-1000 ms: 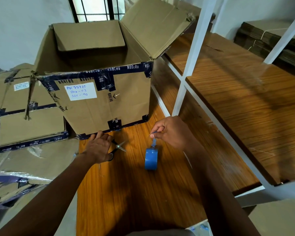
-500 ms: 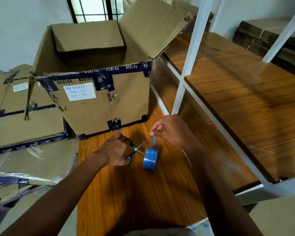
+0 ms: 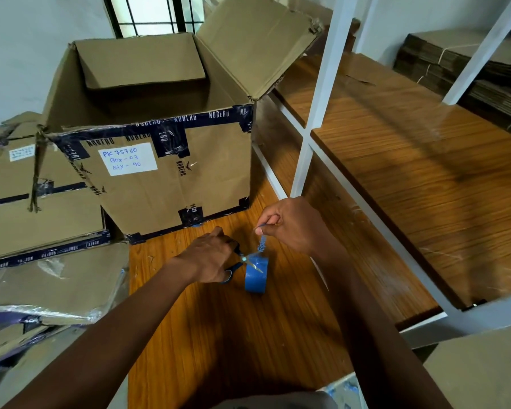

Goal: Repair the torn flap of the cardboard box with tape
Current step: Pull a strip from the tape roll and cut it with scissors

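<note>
- Since a second ago the left hand (image 3: 210, 256) has carried the scissors (image 3: 242, 261) from near the foot of the box over to the tape, and the blades now sit against the pulled strip just above the roll; the right hand has hardly shifted.
- Left hand: closed through the scissor handles, blades parted a little around the strip, tips reaching over the roll.
- Right hand (image 3: 292, 224): pinched shut on the free end of the tape strip (image 3: 261, 242), holding it up and taut from the blue tape roll (image 3: 256, 276), which stands on edge on the bench (image 3: 248, 335).
- Step in hand, as I judge it: cutting a length of tape off the roll. None of the blue tape has gone onto the cardboard yet.
- Cardboard box (image 3: 171, 178) stands open at the far end of the bench, just beyond both hands. Its right flap (image 3: 257, 39) stands up and looks ragged at its far corner; whether that is the tear to mend I cannot tell.
- Next move calls for closing the blades cleanly across the taut strip, keeping the pinch so the cut piece does not curl onto itself, then carrying it to the torn flap.
- White shelf frame (image 3: 322, 93) and flattened cartons (image 3: 36, 219) flank the bench.
</note>
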Demonstrator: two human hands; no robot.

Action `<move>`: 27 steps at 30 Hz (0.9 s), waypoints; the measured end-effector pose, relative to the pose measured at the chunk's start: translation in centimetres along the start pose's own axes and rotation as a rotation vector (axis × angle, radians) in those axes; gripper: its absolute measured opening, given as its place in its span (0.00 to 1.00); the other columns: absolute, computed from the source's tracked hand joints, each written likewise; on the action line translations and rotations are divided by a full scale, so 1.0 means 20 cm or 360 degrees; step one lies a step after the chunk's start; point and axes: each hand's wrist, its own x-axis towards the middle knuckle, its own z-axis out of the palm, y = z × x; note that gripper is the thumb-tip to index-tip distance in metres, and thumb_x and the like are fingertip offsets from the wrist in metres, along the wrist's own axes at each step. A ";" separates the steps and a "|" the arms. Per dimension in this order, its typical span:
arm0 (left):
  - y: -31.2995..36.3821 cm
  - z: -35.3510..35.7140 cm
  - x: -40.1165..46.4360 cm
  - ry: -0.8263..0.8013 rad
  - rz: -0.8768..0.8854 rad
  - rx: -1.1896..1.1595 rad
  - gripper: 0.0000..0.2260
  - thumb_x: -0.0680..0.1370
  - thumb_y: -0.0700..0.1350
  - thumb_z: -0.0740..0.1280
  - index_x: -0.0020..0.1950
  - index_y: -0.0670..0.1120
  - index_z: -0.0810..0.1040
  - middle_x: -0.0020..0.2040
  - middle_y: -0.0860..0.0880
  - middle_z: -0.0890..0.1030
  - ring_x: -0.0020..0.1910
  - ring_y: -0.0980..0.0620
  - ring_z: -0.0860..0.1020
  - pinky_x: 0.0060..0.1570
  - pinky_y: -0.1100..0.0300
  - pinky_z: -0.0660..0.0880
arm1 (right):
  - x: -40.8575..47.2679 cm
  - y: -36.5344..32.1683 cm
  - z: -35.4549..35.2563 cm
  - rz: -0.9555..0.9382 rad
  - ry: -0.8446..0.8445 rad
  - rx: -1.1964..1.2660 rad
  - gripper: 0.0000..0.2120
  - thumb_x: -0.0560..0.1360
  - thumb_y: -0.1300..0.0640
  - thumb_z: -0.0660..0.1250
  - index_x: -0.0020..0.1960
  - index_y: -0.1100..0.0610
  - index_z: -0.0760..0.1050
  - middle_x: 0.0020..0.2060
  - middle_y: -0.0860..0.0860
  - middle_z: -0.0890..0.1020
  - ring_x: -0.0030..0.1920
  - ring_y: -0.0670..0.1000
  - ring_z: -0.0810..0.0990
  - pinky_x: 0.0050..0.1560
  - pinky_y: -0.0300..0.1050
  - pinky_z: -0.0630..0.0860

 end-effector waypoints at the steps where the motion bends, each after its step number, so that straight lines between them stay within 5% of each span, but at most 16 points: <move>1: 0.00 -0.01 0.00 -0.0001 -0.0004 -0.0004 0.31 0.76 0.58 0.73 0.77 0.51 0.72 0.62 0.51 0.78 0.61 0.50 0.68 0.53 0.55 0.74 | 0.00 0.00 0.00 -0.0004 -0.0003 -0.0006 0.05 0.73 0.49 0.79 0.48 0.47 0.87 0.42 0.41 0.86 0.43 0.40 0.83 0.51 0.49 0.84; 12: -0.04 -0.02 0.00 -0.0031 -0.0123 -0.0132 0.15 0.81 0.52 0.73 0.67 0.54 0.80 0.57 0.50 0.77 0.56 0.50 0.76 0.56 0.53 0.78 | -0.01 -0.01 0.00 -0.0027 -0.0020 -0.0053 0.05 0.74 0.48 0.78 0.48 0.47 0.87 0.40 0.41 0.85 0.42 0.39 0.82 0.51 0.49 0.84; 19: -0.07 -0.01 0.01 0.0011 -0.0132 -0.0280 0.08 0.78 0.49 0.77 0.56 0.54 0.85 0.46 0.56 0.79 0.47 0.55 0.79 0.43 0.59 0.75 | 0.02 0.02 0.00 -0.0083 0.0053 -0.0011 0.06 0.74 0.46 0.77 0.48 0.46 0.86 0.37 0.40 0.85 0.40 0.40 0.82 0.52 0.50 0.84; 27: -0.18 0.02 -0.01 0.0068 -0.0202 -0.0458 0.11 0.78 0.54 0.77 0.59 0.55 0.85 0.48 0.56 0.83 0.48 0.54 0.80 0.45 0.55 0.79 | 0.04 0.08 -0.05 -0.0089 0.0184 -0.0056 0.05 0.76 0.48 0.77 0.49 0.48 0.87 0.36 0.39 0.83 0.39 0.39 0.82 0.47 0.30 0.72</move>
